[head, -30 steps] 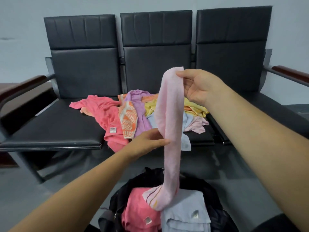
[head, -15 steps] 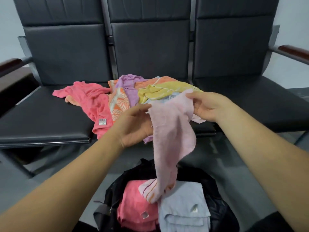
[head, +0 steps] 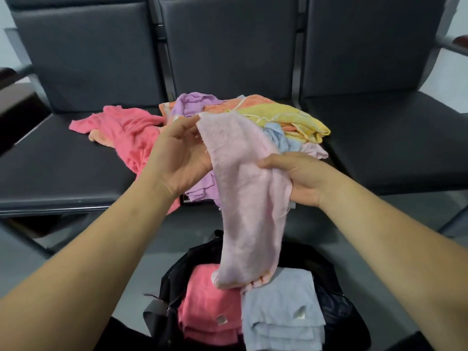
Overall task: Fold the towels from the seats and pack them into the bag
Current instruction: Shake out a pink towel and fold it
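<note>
**Two hands hold a pale pink towel above an open bag**

At the centre of the frame, the left hand (head: 177, 158) pinches the top corner of a pale pink towel (head: 248, 198). The right hand (head: 296, 178) has its grip closed round the towel's right edge, lower down. The towel hangs with its striped end touching a folded coral towel (head: 205, 300) and a folded blue towel (head: 281, 307) in the black bag (head: 174, 274) at bottom centre. Beyond the hands, a loose pile of towels (head: 278, 115) lies on the black seats (head: 63, 173).

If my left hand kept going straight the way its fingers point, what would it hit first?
Most likely the purple towel lying on the middle seat, beyond the left hand, which pinches the pale pink towel. Depth is unclear, so it may pass above.
</note>
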Demonstrator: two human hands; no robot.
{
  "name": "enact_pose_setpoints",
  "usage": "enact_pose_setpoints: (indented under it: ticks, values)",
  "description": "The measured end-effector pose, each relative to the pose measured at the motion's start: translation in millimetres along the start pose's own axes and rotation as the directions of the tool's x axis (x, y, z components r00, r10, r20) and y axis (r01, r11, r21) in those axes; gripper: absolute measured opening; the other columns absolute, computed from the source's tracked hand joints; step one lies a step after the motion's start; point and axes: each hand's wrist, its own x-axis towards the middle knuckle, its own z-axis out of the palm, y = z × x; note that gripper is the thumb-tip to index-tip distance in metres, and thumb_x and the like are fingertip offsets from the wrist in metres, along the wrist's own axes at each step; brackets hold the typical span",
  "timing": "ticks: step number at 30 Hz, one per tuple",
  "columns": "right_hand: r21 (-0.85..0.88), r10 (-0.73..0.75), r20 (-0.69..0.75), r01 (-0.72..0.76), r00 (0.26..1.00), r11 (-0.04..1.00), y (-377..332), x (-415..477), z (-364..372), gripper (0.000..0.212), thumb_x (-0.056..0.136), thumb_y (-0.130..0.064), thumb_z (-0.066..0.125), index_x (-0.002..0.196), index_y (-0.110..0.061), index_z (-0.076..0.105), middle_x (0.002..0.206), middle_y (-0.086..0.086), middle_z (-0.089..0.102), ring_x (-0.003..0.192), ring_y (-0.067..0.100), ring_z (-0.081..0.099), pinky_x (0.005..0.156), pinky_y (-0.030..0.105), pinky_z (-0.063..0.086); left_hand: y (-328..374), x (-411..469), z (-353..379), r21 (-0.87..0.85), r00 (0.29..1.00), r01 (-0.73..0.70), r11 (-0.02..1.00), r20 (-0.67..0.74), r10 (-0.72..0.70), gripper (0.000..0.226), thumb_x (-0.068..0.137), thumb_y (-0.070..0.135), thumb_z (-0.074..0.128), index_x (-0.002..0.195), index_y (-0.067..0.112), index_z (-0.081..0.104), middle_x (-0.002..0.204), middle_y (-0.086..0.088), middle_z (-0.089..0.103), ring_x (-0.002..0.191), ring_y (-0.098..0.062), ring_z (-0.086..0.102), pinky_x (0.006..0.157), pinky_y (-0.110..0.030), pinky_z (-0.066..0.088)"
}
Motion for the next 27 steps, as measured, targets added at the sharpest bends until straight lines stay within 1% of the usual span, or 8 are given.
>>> enact_pose_setpoints:
  ticks: [5,8,11,15,18,22,24,27]
  values:
    - [0.093,-0.138,-0.067,0.144,0.988,0.985,-14,-5,12,0.042,0.090,-0.004,0.070,0.131,0.002,0.063,0.125,0.020,0.070,0.117,0.034,0.068,0.104,0.047,0.052,-10,-4,1,0.500,0.977,0.175,0.848,0.017,-0.212,0.073,0.090,0.065,0.056,0.140,0.012,0.057,0.142,-0.008,0.059,0.131,-0.029,0.057,0.110,-0.049,0.044]
    - [0.101,-0.124,-0.093,0.133,0.988,0.986,-21,-10,15,0.042,0.086,-0.010,0.074,0.126,-0.001,0.066,0.119,0.019,0.073,0.110,0.033,0.072,0.096,0.046,0.058,-21,-13,-3,0.707,0.956,0.228,0.669,-0.032,-0.292,0.051,0.081,0.039,0.081,0.112,0.000,0.070,0.119,-0.025,0.068,0.109,-0.042,0.061,0.107,-0.055,0.043]
    - [0.044,-0.123,-0.156,0.132,0.980,0.990,-23,-12,10,0.039,0.086,-0.007,0.076,0.124,-0.001,0.067,0.116,0.019,0.074,0.108,0.034,0.072,0.098,0.050,0.056,-22,-16,-2,0.789,0.957,0.233,0.569,-0.083,-0.277,0.045,0.078,0.020,0.084,0.114,-0.003,0.070,0.121,-0.027,0.068,0.119,-0.053,0.058,0.112,-0.065,0.037]
    - [-0.038,-0.131,-0.218,0.126,0.967,0.991,-24,-12,-3,0.037,0.087,0.003,0.073,0.123,0.000,0.066,0.119,0.018,0.073,0.106,0.032,0.073,0.098,0.048,0.056,-19,-20,1,0.598,0.971,0.225,0.770,-0.074,-0.226,0.030,0.082,0.020,0.070,0.111,0.012,0.074,0.116,-0.012,0.074,0.104,-0.026,0.071,0.097,-0.045,0.055]
    - [0.242,-0.165,-0.053,0.173,0.985,0.955,-23,-10,-6,0.046,0.097,-0.007,0.065,0.141,0.000,0.054,0.138,0.019,0.063,0.125,0.034,0.063,0.111,0.048,0.046,-20,-19,10,0.367,0.972,0.235,0.900,-0.094,-0.215,0.036,0.084,0.022,0.066,0.118,0.012,0.071,0.115,-0.008,0.074,0.098,-0.022,0.073,0.080,-0.037,0.061]
    - [0.239,-0.109,0.114,0.079,0.987,0.968,-12,-7,0,0.052,0.098,-0.022,0.065,0.146,-0.004,0.052,0.145,0.017,0.058,0.134,0.034,0.056,0.118,0.050,0.037,-15,-16,18,0.113,0.974,0.217,0.970,-0.096,-0.207,0.054,0.086,0.021,0.068,0.137,0.006,0.060,0.134,-0.011,0.066,0.121,-0.025,0.065,0.097,-0.043,0.056]
    - [0.152,-0.067,0.100,0.052,0.993,0.987,-7,-6,3,0.047,0.096,-0.013,0.065,0.141,-0.003,0.057,0.141,0.019,0.061,0.130,0.034,0.059,0.113,0.049,0.042,-10,-17,15,0.133,0.982,0.188,0.973,-0.057,-0.182,0.051,0.088,0.014,0.065,0.137,0.002,0.058,0.132,-0.015,0.067,0.120,-0.027,0.066,0.096,-0.042,0.057]
    - [0.062,-0.127,0.016,0.125,0.992,0.990,-11,-4,0,0.049,0.090,-0.007,0.069,0.137,-0.001,0.060,0.138,0.019,0.063,0.127,0.033,0.062,0.108,0.047,0.048,-4,-19,8,0.404,0.986,0.162,0.900,-0.042,-0.159,0.048,0.090,0.007,0.065,0.138,0.004,0.058,0.134,-0.017,0.065,0.120,-0.030,0.065,0.098,-0.045,0.056]
